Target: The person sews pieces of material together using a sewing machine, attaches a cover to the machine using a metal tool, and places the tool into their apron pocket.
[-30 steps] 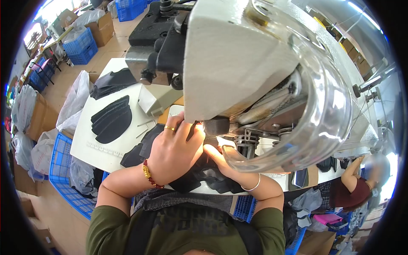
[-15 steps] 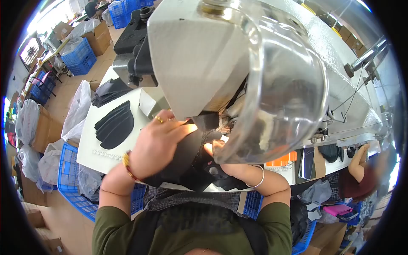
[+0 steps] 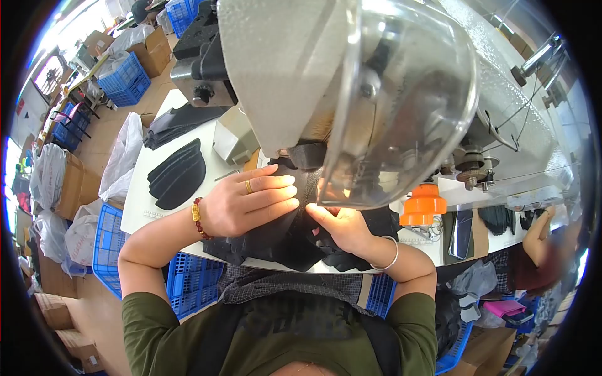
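Observation:
A dark fabric piece (image 3: 285, 235) lies bunched under the head of a sewing machine (image 3: 288, 75), along the table's front edge. My left hand (image 3: 251, 200) rests on its left side, fingers stretched out and pointing right. At its right side, my right hand (image 3: 345, 232) has the cloth between thumb and fingers, beside a seam; part of these fingers is hidden. A clear curved plastic guard (image 3: 414, 113) hangs in front of the needle area and hides the needle.
Stacked black fabric pieces (image 3: 179, 175) lie on the white table (image 3: 141, 210) at left. An orange round part (image 3: 423, 203) and a phone (image 3: 461, 235) are at right. Blue crates (image 3: 194, 285) stand below the table. Another person's arm (image 3: 538, 241) shows at far right.
My left hand has gone from bent fingers at the cloth's edge to lying flat on it. My right hand has drawn out from behind the guard. The whole view has shifted.

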`<state>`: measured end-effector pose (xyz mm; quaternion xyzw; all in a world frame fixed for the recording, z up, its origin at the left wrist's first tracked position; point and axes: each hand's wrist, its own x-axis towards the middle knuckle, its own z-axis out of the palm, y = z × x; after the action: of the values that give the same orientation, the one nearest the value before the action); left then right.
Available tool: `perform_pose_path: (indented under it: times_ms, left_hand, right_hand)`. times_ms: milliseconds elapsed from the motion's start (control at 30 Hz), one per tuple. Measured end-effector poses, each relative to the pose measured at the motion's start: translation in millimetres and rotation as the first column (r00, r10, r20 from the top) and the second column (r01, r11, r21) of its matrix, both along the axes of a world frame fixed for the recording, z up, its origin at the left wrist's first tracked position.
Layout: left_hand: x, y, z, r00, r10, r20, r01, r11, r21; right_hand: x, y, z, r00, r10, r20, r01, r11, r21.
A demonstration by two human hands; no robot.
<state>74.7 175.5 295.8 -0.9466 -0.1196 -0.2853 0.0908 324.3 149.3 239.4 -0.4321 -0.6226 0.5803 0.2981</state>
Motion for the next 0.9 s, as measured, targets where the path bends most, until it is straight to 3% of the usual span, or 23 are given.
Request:
perform_pose_path:
  times_ms: [33,67,100,133,167,267,300,333,367,433,467,533,600,700,900]
  left_hand:
    - [0.4,-0.1,0.1,1.0,0.004,0.006,-0.004,1.0,0.013]
    - [0.4,-0.1,-0.1,1.0,0.007,0.008,-0.007,1.0,0.014]
    - [0.4,-0.2,-0.5,1.0,0.01,0.01,-0.01,1.0,0.018]
    - [0.6,-0.3,-0.8,1.0,0.014,0.013,-0.014,1.0,0.021]
    - [0.7,-0.6,-0.4,1.0,0.016,0.015,-0.016,1.0,0.023]
    - [-0.1,-2.8,-0.1,0.999,0.035,-0.019,-0.035,0.999,0.014]
    - [0.0,-3.2,-0.8,0.999,0.038,-0.029,-0.038,0.999,-0.014]
    - [0.2,-3.2,-1.2,0.998,0.04,-0.038,-0.041,0.998,-0.04]
    - [0.1,-4.2,-0.3,0.999,0.04,-0.033,-0.041,0.998,-0.038]
    - [-0.1,-7.3,4.0,0.985,0.088,-0.149,-0.091,0.996,-0.014]
    - [0.2,-7.8,5.0,0.986,0.091,-0.138,-0.093,0.996,-0.01]
    - [1.1,-8.0,5.9,0.985,0.099,-0.144,-0.094,0.995,0.036]
    - [1.8,-5.8,3.5,0.987,0.099,-0.13,-0.095,0.995,0.034]
    - [-0.3,-3.0,5.4,0.997,0.026,-0.067,-0.03,0.998,-0.061]
    - [-2.2,-1.7,18.0,0.991,0.044,-0.129,-0.048,0.999,-0.026]
  right_hand:
    - [-0.3,-0.7,13.6,0.99,0.03,0.138,-0.017,0.996,-0.091]
    - [2.0,1.1,-2.6,0.99,0.032,0.139,-0.02,0.996,-0.09]
    - [6.6,3.6,-33.6,0.986,0.075,0.147,-0.108,0.967,0.229]
    - [9.6,5.0,-51.7,0.979,0.114,0.168,-0.186,0.832,0.522]
    - [9.9,5.3,-53.9,0.979,0.116,0.17,-0.189,0.831,0.523]
    - [3.6,3.7,-47.4,0.99,0.125,0.061,-0.14,0.895,0.424]
    - [-2.3,0.5,-31.3,0.995,0.04,-0.094,-0.025,0.988,0.153]
    - [-4.8,-0.5,-22.0,0.973,-0.087,-0.215,0.056,0.988,-0.144]
    - [-3.6,0.2,-26.7,0.974,-0.086,-0.211,0.057,0.988,-0.141]
    - [-3.2,2.1,-31.5,0.977,-0.03,-0.211,0.056,0.992,0.117]
    - [-0.8,2.5,-30.3,0.979,-0.027,-0.201,0.053,0.991,0.123]
    - [-7.5,1.0,-1.3,0.987,-0.027,-0.158,0.024,0.999,-0.024]
    - [-10.6,-5.2,1.1,0.992,-0.052,-0.112,0.053,0.999,0.007]
    - [-11.5,-9.6,-3.1,0.976,-0.148,-0.163,0.124,0.981,-0.148]
    - [-11.4,-7.0,-4.8,0.967,-0.058,-0.249,0.018,0.987,-0.158]
